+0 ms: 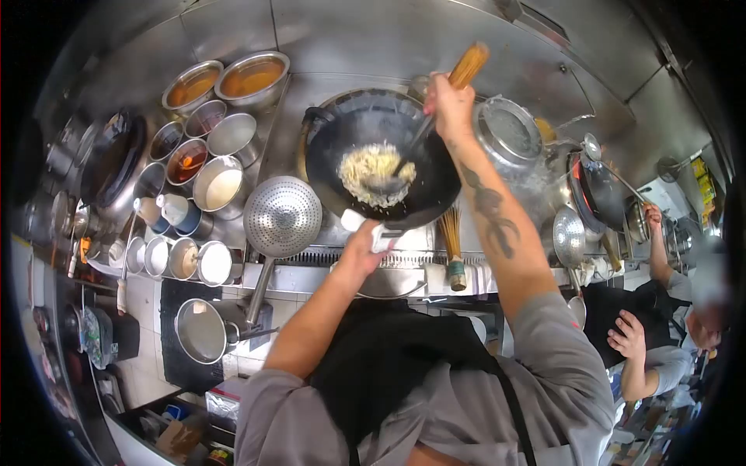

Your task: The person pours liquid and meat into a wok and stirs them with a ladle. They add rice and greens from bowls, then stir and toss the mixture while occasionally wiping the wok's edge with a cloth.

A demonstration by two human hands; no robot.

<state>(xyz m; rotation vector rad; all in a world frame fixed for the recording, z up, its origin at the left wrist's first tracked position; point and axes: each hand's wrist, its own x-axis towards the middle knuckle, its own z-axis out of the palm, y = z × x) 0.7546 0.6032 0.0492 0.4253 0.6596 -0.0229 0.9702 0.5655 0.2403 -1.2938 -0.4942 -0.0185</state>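
Note:
A black wok (435,182) sits on the burner in front of me, with pale, chopped food (365,163) in its middle. My left hand (360,250) is closed around a folded white cloth (356,221) at the wok's near rim; the part it grips is mostly hidden. Raised above the far right side of the wok, my right hand (451,109) grips a wok ladle (469,67) by its long handle, which has a wooden end. The dark ladle head rests down in the food.
A perforated strainer (283,216) lies left of the wok, beside several metal containers of sauces and seasonings (220,186). A bamboo brush (452,237) stands at the near right edge. Behind my right arm is a round metal pot (509,132). Another person (653,326) works at a wok farther right.

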